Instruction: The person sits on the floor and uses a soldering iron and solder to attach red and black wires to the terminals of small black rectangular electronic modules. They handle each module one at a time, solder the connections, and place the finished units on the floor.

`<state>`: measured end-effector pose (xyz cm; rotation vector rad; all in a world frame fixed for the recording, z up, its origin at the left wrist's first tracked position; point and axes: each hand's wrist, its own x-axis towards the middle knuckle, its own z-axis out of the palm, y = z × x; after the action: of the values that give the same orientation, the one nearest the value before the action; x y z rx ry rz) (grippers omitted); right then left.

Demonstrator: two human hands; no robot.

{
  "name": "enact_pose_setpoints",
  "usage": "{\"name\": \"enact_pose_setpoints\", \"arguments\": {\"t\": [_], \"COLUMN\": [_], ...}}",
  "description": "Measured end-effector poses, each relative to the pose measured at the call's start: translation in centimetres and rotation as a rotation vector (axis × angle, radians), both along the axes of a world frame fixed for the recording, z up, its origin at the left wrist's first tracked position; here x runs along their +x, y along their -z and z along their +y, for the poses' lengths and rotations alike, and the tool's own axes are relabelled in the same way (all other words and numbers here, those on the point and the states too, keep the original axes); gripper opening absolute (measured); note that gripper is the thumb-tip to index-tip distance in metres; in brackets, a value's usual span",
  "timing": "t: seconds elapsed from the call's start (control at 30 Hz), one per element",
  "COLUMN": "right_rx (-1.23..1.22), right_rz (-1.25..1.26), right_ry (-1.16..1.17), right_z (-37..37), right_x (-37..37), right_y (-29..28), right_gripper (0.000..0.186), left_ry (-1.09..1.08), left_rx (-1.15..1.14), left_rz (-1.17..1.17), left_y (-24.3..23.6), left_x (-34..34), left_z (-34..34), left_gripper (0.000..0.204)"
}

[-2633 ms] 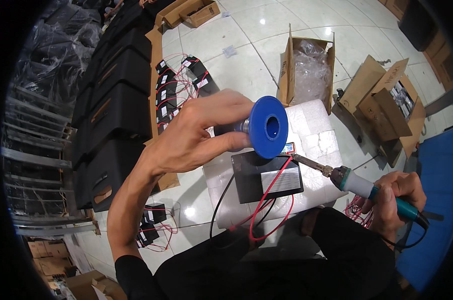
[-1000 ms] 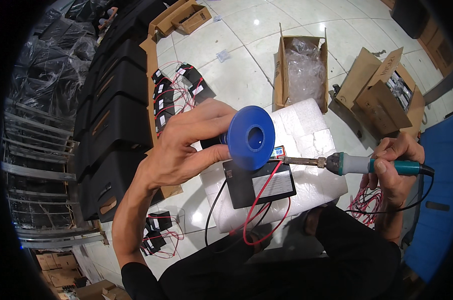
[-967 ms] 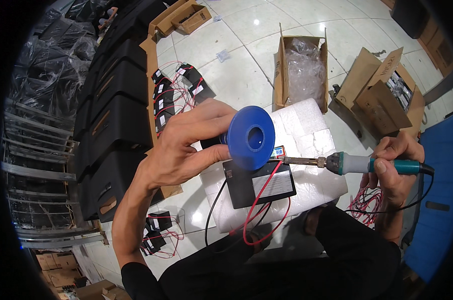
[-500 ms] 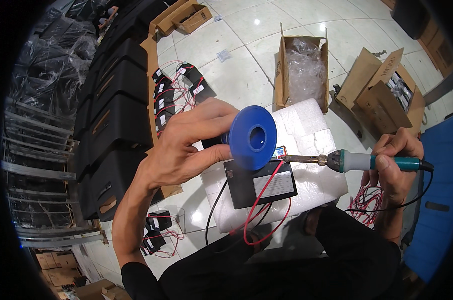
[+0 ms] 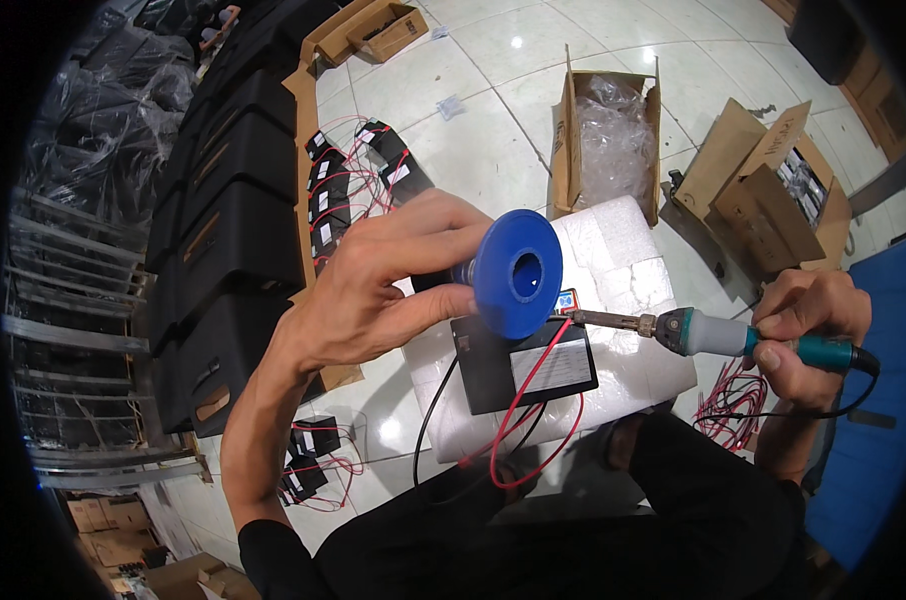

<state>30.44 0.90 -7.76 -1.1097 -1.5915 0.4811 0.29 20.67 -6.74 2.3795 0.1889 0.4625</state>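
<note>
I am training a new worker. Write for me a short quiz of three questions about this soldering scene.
1. True or false: the left hand holds a blue spool.
2. Which hand holds the soldering iron?
3. The black battery pack lies on: A) white foam block B) bare floor C) cardboard box

Key: 1 true; 2 the right hand; 3 A

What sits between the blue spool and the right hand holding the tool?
In the head view, only the soldering iron spans from right hand toward blue spool, above the white foam block.
</note>
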Motion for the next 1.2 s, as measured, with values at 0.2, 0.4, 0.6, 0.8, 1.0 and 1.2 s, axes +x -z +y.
{"name": "enact_pose_setpoints", "arguments": {"t": [0.2,0.4,0.6,0.8,1.0,1.2], "right_rx": [0.066,0.059,0.072,-0.014,-0.063,-0.094], "right_rz": [-0.146,-0.136,-0.144,-0.154,-0.137,-0.1], "right_ry": [-0.066,-0.06,-0.121,-0.161,-0.196,-0.156], "right_z": [-0.1,0.2,1.1,1.5,1.8,1.7], "right_x": [-0.2,-0.1,0.4,1.1,1.6,1.3], "right_y": [-0.7,-0.8,-1.2,-1.7,-1.8,-2.0], "right_gripper": [0.02,0.019,0.021,0.023,0.024,0.023], "left_ry": [-0.012,-0.008,-0.006,-0.008,-0.048,-0.203], "left_rx": [-0.008,-0.002,0.026,0.032,-0.022,-0.142], "left_rz": [-0.003,-0.009,-0.003,0.004,-0.027,-0.078], "left_y": [0.1,0.1,-0.1,-0.3,-0.3,-0.9], "left_x": [0.0,0.0,0.1,0.2,-0.5,-1.3], "left_z": [-0.1,-0.1,0.0,-0.1,0.2,-0.2], "left_gripper": [0.041,0.041,0.041,0.043,0.041,0.04]}}
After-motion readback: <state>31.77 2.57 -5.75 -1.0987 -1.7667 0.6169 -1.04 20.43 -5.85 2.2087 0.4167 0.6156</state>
